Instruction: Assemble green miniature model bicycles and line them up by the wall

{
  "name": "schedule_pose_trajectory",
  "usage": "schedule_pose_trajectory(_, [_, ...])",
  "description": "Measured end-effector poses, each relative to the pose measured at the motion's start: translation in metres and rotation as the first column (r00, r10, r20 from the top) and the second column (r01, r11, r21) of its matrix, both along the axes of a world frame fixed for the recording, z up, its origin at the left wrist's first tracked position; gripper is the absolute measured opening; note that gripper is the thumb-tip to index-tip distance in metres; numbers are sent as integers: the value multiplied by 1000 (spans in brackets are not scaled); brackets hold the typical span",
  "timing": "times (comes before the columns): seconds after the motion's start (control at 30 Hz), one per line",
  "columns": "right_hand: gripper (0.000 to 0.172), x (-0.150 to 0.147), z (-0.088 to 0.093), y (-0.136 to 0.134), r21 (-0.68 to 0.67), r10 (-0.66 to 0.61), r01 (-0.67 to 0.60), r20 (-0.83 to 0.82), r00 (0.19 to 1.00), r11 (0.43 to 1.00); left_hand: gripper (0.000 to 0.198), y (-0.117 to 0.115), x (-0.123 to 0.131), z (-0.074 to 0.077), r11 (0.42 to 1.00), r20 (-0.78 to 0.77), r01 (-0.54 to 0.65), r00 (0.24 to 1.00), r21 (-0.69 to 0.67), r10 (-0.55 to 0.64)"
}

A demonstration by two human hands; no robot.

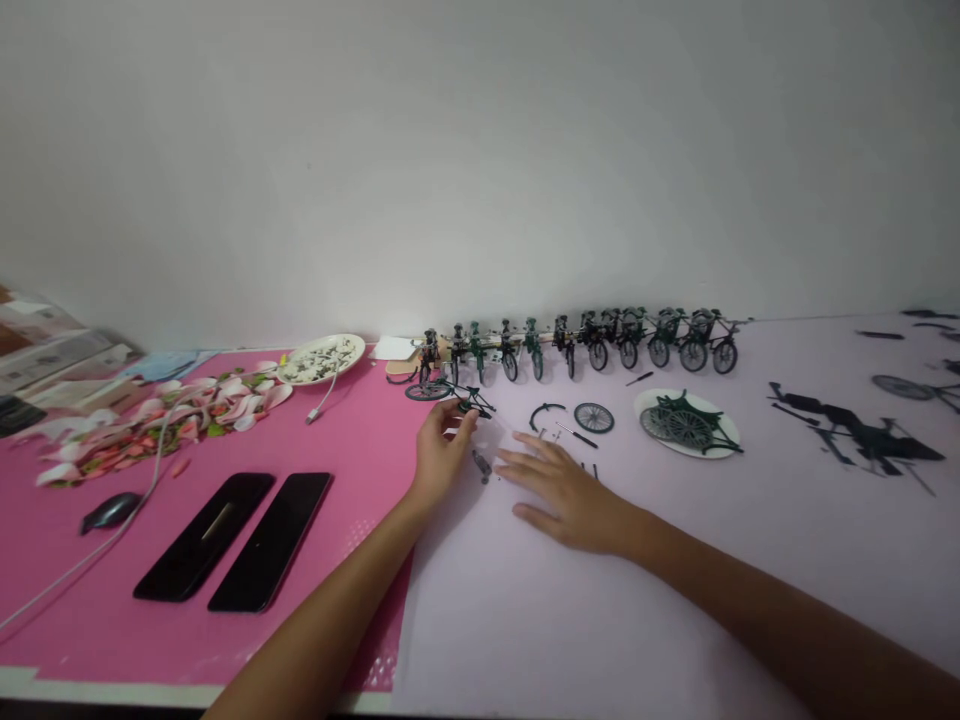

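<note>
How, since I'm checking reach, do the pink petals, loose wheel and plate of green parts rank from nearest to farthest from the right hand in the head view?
From the right hand:
1. Loose wheel, just beyond it.
2. Plate of green parts, to its right.
3. Pink petals, far left.

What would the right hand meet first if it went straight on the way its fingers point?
Probably the small grey part just beyond the right hand; if it passes above that, the left hand. Height is hard to judge.
</note>
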State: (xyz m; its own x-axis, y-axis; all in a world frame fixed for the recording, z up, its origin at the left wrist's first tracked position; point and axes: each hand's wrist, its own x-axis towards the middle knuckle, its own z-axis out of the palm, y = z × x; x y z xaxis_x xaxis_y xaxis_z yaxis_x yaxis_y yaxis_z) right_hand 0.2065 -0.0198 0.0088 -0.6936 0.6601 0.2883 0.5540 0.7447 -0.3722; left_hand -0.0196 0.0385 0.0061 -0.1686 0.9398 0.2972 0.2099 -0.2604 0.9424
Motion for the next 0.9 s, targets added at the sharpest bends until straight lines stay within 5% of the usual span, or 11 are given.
schedule_pose_trajectory(0.13, [58,-6,5,-10,-71,116,-112,62,991,991,46,1,-1,-2,1000,-19,-5,1000,5,5])
schedule_pose_trajectory(0.27, [56,-6,3,-8,-70,94,-89,65,993,994,46,1,-1,-1,1000,-30,-22,999,-18,21])
schedule_pose_trajectory(0.57, [34,2,-6,7,114,-59,64,-51,997,991,38,-3,2,0,998,-49,-41,998,-42,39])
schedule_pose_trajectory(0.8, [45,27,-17,38,203,-352,367,-109,930,908,34,-7,4,5,997,-97,-79,992,-25,77])
schedule_pose_trajectory(0.9, [39,42,-15,50,232,-382,403,-130,915,885,32,-9,4,9,997,-104,-72,992,-13,70])
